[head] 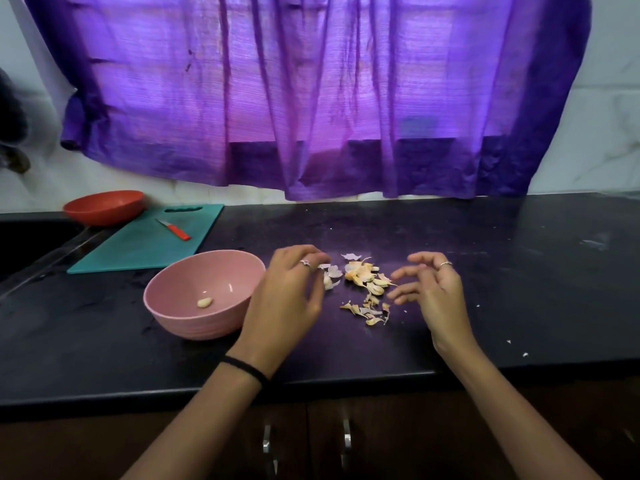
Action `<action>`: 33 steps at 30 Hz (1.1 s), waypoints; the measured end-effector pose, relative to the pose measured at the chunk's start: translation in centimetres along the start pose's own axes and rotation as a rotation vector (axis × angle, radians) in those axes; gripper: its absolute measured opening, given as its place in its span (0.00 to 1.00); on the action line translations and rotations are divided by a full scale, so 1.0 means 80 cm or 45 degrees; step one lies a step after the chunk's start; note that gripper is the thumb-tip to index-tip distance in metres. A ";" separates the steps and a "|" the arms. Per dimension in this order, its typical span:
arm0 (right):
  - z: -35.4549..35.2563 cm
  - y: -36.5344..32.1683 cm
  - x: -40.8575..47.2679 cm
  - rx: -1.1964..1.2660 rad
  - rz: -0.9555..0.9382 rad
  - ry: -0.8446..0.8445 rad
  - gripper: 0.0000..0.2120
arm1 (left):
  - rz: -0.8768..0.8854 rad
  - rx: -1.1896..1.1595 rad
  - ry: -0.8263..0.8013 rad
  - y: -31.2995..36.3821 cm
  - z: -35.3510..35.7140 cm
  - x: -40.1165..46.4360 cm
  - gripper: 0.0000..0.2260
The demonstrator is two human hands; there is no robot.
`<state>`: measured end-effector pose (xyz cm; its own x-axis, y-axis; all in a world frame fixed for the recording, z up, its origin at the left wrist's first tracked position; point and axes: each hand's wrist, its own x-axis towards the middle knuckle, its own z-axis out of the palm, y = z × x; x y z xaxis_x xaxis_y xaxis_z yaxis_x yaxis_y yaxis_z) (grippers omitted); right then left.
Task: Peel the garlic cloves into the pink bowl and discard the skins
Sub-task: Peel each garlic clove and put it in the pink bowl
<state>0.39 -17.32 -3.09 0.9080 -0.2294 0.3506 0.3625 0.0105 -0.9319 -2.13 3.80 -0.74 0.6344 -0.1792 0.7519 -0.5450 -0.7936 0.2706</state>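
Both hands — left (289, 289), right (431, 289) — hover loose-fingered, holding nothing, flanking garlic skins (363, 284) beside the pink bowl (180, 318).

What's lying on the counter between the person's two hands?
In the head view, a loose pile of garlic skins lies on the black counter between the left hand and right hand.

Home kitchen — black counter (485, 289), chopping board (145, 244), sink (31, 244).

I face a purple curtain (311, 98) glowing with window light, white wall (606, 116) beside it, dark cabinet doors (381, 445) below my black counter (519, 271).
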 end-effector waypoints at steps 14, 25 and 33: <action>0.002 0.022 0.031 -0.880 -0.396 -0.109 0.14 | -0.184 -0.030 -0.241 -0.018 0.077 0.015 0.12; 0.004 0.029 0.038 -1.207 -0.339 -0.570 0.10 | -0.208 -0.118 -0.217 -0.029 0.084 0.013 0.11; 0.002 0.025 0.038 -0.960 -0.178 -0.526 0.10 | -0.209 -0.158 -0.219 -0.026 0.083 0.011 0.10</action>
<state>3.88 -17.81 -3.87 0.9219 0.1930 0.3359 0.3737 -0.6719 -0.6394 3.22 1.48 -4.60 0.7978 -0.1583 0.5817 -0.4834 -0.7447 0.4602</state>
